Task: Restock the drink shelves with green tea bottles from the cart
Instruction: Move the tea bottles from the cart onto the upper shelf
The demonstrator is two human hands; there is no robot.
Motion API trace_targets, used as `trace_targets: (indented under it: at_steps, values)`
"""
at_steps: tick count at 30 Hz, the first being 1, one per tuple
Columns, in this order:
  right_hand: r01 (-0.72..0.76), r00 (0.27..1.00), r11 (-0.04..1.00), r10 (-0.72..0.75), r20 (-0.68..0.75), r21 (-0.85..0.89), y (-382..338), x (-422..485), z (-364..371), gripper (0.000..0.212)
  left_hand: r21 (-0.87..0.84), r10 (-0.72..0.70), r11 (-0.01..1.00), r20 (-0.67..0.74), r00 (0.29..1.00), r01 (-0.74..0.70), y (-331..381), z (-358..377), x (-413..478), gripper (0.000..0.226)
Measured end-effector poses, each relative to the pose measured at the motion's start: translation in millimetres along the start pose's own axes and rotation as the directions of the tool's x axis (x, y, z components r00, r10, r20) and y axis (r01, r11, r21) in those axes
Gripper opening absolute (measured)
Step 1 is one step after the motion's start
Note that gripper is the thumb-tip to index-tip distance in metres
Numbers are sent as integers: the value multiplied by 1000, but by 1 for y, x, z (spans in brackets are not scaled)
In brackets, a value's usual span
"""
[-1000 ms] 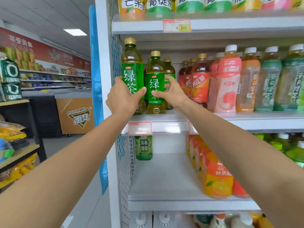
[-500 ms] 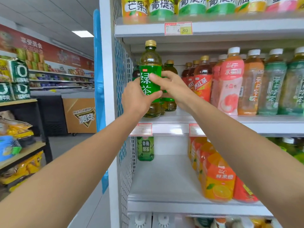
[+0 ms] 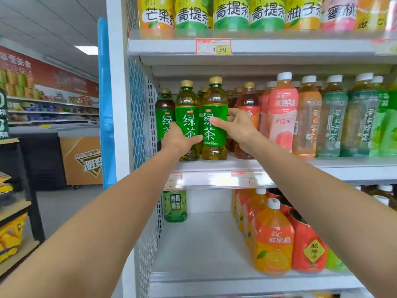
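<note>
Here green tea bottles [image 3: 214,134] stand upright, caps [image 3: 215,80] up.

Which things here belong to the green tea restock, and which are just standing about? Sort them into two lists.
Job in hand:
left hand, gripping the first green tea bottle
right hand, holding the second green tea bottle
middle shelf

Just standing about:
peach drink bottle
orange juice bottles, lower shelf
price tag
chest freezer

White middle shelf [image 3: 322,167]: green tea bottles [image 3: 187,104] upright at left end, pink peach bottle [image 3: 282,117] further right. Lower shelf [image 3: 204,244]: orange juice bottles [image 3: 272,244] at right.
</note>
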State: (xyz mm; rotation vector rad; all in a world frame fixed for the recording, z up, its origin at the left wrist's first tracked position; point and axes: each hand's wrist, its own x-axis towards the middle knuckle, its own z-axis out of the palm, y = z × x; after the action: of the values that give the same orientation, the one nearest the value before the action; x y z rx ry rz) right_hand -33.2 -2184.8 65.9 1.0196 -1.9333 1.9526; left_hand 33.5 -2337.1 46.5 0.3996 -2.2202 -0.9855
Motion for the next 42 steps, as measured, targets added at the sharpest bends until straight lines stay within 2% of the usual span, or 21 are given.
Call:
trace_targets:
  at_steps: [4, 6, 10, 13, 15, 17, 18, 20, 22, 23, 26, 28, 30, 32, 35, 37, 40, 42]
  values:
    - [-6, 999, 1000, 5, 35, 15, 8, 7, 11, 39, 54, 14, 998, -55, 998, -11, -8, 0, 11, 64]
    - [-23, 998, 999, 21, 66, 35, 10, 11, 17, 36, 62, 18, 998, -80, 997, -13, -16, -10, 11, 60]
    - [-63, 994, 994, 54, 97, 86, 12, 17, 36, 44, 130, 40, 991, -152, 988, -20, -33, -34, 11, 57]
    - [-94, 989, 990, 81, 126, 101, 11, 20, 59, 34, 152, 32, 988, -171, 985, -6, -36, -37, 10, 63]
    - [-96, 988, 989, 81, 132, 109, 14, 24, 73, 37, 185, 50, 983, -176, 983, -16, -35, -33, 3, 84]
    - [-84, 991, 992, 73, 114, 91, 20, 28, 76, 53, 220, 154, 970, -223, 963, -105, -36, -26, -9, 103]
    - [-82, 995, 995, 78, 69, 58, 24, 30, 72, 61, 267, 254, 946, -261, 931, -183, -37, -23, -16, 105]
    - [-59, 991, 994, 47, -125, -96, 34, 37, 56, 62, 390, 470, 852, -279, 838, -349, -40, -18, -24, 99]
    - [-86, 952, 965, 7, -305, -249, 44, 49, 42, 62, 489, 601, 738, -166, 782, -464, -45, -17, -24, 88]
    - [-149, 943, 945, 48, -329, -290, 47, 57, 40, 71, 537, 622, 690, -97, 777, -485, -49, -17, -22, 82]
    - [-322, 942, 894, 271, -196, -311, 44, 72, 43, 110, 607, 608, 636, -15, 794, -476, -60, -15, -19, 67]
    - [-333, 943, 875, 303, -137, -351, 46, 78, 46, 114, 623, 609, 623, -8, 793, -473, -63, -13, -19, 62]
    - [-311, 950, 837, 259, -173, -451, 51, 82, 46, 105, 627, 607, 622, -7, 795, -469, -63, -12, -19, 60]
    - [-296, 954, 830, 231, -191, -472, 54, 83, 43, 87, 626, 603, 624, -6, 798, -467, -63, -13, -19, 60]
    - [-279, 952, 912, 303, 37, -303, 51, 83, 29, 47, 626, 593, 625, 8, 805, -466, -63, -14, -19, 59]
    - [-296, 934, 922, 334, 129, -251, 48, 80, 20, 38, 626, 592, 626, 8, 806, -465, -63, -14, -20, 59]
    - [-303, 940, 929, 328, 96, -212, 37, 71, 21, 60, 630, 588, 627, 3, 809, -458, -61, -14, -20, 60]
    - [-301, 946, 935, 317, 62, -188, 41, 72, 26, 96, 637, 586, 624, 3, 810, -454, -62, -13, -21, 60]
